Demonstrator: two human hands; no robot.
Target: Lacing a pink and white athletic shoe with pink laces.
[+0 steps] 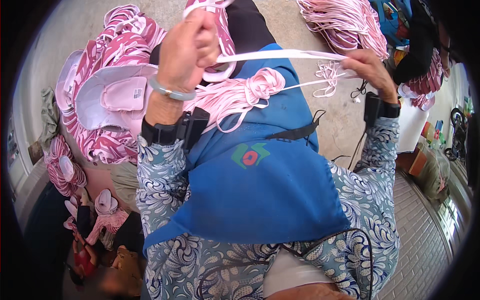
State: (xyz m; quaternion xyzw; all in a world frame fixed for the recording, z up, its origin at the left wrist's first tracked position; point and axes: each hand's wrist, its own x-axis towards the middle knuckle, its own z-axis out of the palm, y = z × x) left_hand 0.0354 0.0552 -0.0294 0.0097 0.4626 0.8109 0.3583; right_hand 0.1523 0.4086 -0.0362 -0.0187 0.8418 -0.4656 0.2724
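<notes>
My left hand (pixel 195 47), with a pale bangle at its wrist, is closed in a fist beside a pink-and-white patterned shoe upper (pixel 226 32). A flat pale pink shoelace (pixel 282 54) is pulled taut from that fist across to my right hand (pixel 371 69). The right fingers pinch its other end. Below the stretched lace, a knotted bundle of pink laces (pixel 265 85) lies on my blue apron (pixel 265 200). One thin strand runs from the bundle toward the right hand. The left fist hides how the lace meets the upper.
Piled pink shoe uppers (pixel 120 95) stand at my left, with a smaller stack (pixel 62 165) behind. A heap of pink laces (pixel 345 22) lies at the far right, and a loose tangle (pixel 327 75) rests on the floor. Another person (pixel 85 260) is at lower left among more uppers.
</notes>
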